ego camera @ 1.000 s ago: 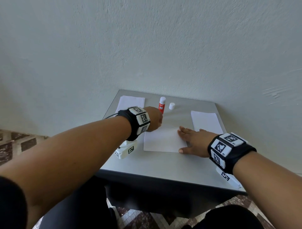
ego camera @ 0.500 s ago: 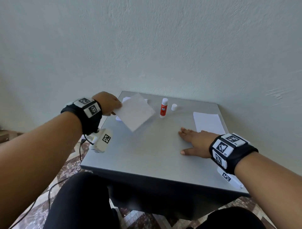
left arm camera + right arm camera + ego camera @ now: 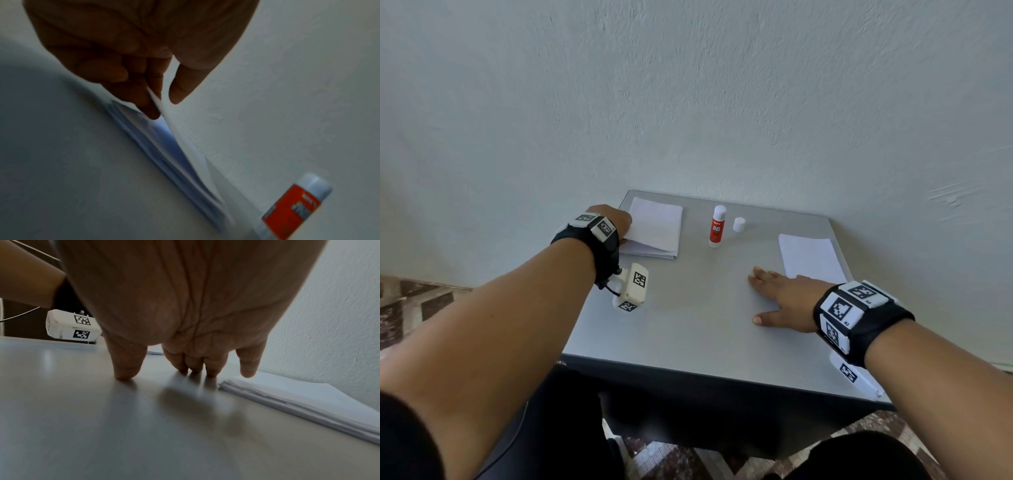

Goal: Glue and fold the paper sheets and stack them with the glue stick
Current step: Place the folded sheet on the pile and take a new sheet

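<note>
My left hand (image 3: 616, 222) is at the table's far left, at the left edge of a pile of folded white sheets (image 3: 654, 229). In the left wrist view its curled fingers (image 3: 141, 97) hold up the edge of the top folded sheet (image 3: 185, 146), with the thumb close above it. The red and white glue stick (image 3: 717, 226) stands upright and uncapped to the right of that pile, also seen low in the left wrist view (image 3: 294, 209). Its white cap (image 3: 738, 224) stands beside it. My right hand (image 3: 780, 298) lies flat and empty on the bare table, fingers (image 3: 191, 363) spread.
A stack of unfolded white sheets (image 3: 811, 257) lies at the far right, just past my right hand, and shows in the right wrist view (image 3: 298, 395). The grey table (image 3: 688, 342) stands against a white wall. Patterned floor tiles show beyond its left edge.
My left hand lifted the folded sheet from the table's middle, carried it left and back, and laid it on the far-left pile. The right hand stayed flat where it was.
</note>
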